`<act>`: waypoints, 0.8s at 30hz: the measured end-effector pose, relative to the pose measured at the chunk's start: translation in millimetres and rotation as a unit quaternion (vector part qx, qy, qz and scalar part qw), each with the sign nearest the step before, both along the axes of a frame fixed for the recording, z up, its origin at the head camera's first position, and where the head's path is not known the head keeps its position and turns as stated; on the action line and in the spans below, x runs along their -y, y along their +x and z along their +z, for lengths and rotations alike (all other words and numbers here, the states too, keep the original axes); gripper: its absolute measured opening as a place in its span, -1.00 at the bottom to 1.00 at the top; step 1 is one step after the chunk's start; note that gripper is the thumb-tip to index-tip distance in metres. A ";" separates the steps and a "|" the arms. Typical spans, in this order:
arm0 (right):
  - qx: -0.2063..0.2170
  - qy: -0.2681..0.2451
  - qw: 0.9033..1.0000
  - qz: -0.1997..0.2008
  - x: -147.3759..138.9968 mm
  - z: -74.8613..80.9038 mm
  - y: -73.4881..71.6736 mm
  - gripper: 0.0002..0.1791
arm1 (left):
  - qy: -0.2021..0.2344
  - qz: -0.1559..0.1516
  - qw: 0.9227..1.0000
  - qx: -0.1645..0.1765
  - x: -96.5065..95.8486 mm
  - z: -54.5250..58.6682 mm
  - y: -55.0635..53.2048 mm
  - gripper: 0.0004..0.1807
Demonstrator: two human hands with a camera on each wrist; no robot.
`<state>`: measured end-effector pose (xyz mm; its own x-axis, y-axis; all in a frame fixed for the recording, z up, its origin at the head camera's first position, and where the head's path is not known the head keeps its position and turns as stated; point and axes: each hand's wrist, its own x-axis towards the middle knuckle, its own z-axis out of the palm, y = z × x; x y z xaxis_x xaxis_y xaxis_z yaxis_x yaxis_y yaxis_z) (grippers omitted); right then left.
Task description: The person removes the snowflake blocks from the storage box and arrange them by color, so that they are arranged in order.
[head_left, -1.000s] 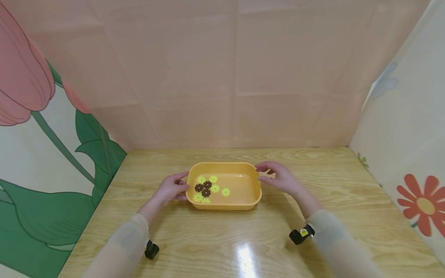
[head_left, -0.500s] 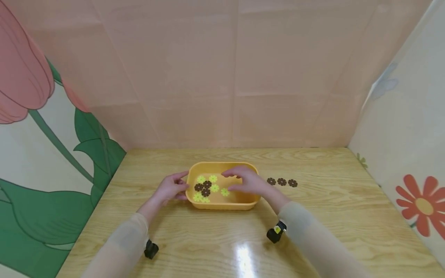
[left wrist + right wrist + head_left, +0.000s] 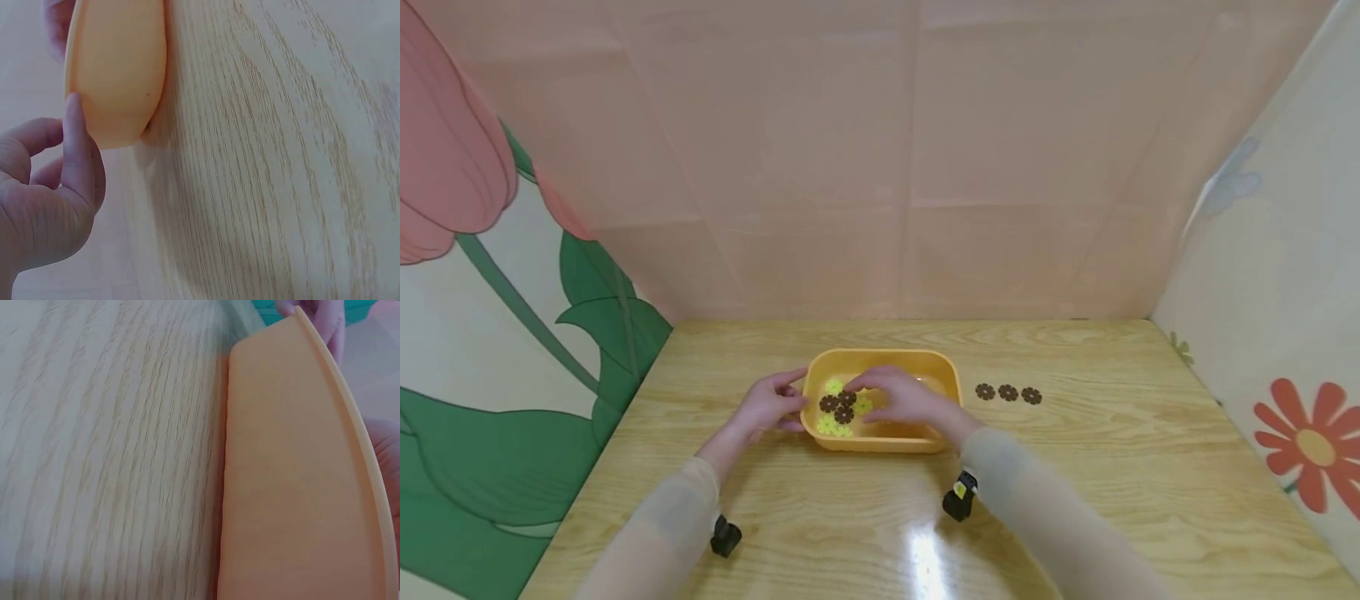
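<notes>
A yellow-orange plastic tub [image 3: 880, 446] stands on the table. My left hand [image 3: 770, 407] holds its left end, thumb and fingers at the rim; the left wrist view has a fingertip against the tub wall [image 3: 119, 75]. Toward the tub's left side lie yellow-green flower-shaped discs [image 3: 833, 387] and dark brown flower-shaped discs [image 3: 828, 404]. My right hand [image 3: 904, 396] reaches inside over them, thumb and fingers spread apart, nothing seen between them. It covers some discs. In the right wrist view, the tub wall hides most of that hand [image 3: 386, 456].
Right of the tub, three brown flower-shaped discs [image 3: 1008, 392] lie in a row on the wood-grain table [image 3: 1120, 467]. A pinkish cloth backdrop [image 3: 902, 167] rises behind the table, with flower-print panels at both sides.
My right hand has moved left from the tub's right rim into the tub, toward the discs. The row of brown discs has come into full sight. My left hand stays at the left end.
</notes>
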<state>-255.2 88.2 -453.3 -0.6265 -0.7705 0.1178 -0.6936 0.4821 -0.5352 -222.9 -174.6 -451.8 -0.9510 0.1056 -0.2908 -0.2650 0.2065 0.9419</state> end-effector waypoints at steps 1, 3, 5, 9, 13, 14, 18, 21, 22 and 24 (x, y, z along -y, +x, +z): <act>-0.001 -0.003 1.000 0.005 2.7 -0.4 -0.9 -0.45 | 0.000 0.002 1.000 0.001 0.0 0.3 0.2 -0.30; -0.004 -0.005 1.000 0.009 7.9 -1.7 -2.7 -0.46 | 0.000 0.002 1.000 0.002 0.1 1.2 0.7 -0.30; -0.016 0.002 1.000 0.009 12.2 -3.8 -4.7 -0.48 | 0.001 -0.002 1.000 0.000 0.3 1.8 1.4 -0.30; -0.039 0.018 0.999 0.018 18.7 -9.2 -7.8 -0.51 | 0.006 -0.004 1.000 -0.003 0.5 1.6 2.0 -0.30; -0.044 0.031 0.998 0.023 22.7 -13.6 -8.1 -0.52 | 0.005 -0.006 1.000 -0.005 1.0 -0.4 1.7 -0.30; -0.044 0.035 0.998 0.021 23.3 -14.7 -8.1 -0.53 | 0.004 -0.007 1.000 -0.005 1.2 -0.9 1.5 -0.30; -0.047 0.043 0.998 0.011 25.0 -18.9 -7.4 -0.55 | 0.005 -0.005 1.000 -0.007 1.4 -1.2 0.9 -0.30; -0.053 0.049 0.997 0.004 25.5 -21.6 -7.3 -0.56 | 0.006 -0.006 1.000 -0.008 1.3 -0.6 1.1 -0.30; -0.054 0.051 0.997 0.002 25.5 -22.3 -7.3 -0.57 | 0.006 -0.007 1.000 -0.007 1.3 -0.4 1.4 -0.30; -0.056 0.054 0.997 0.000 25.7 -23.1 -7.2 -0.57 | 0.006 -0.007 1.000 -0.007 1.3 -0.6 1.5 -0.30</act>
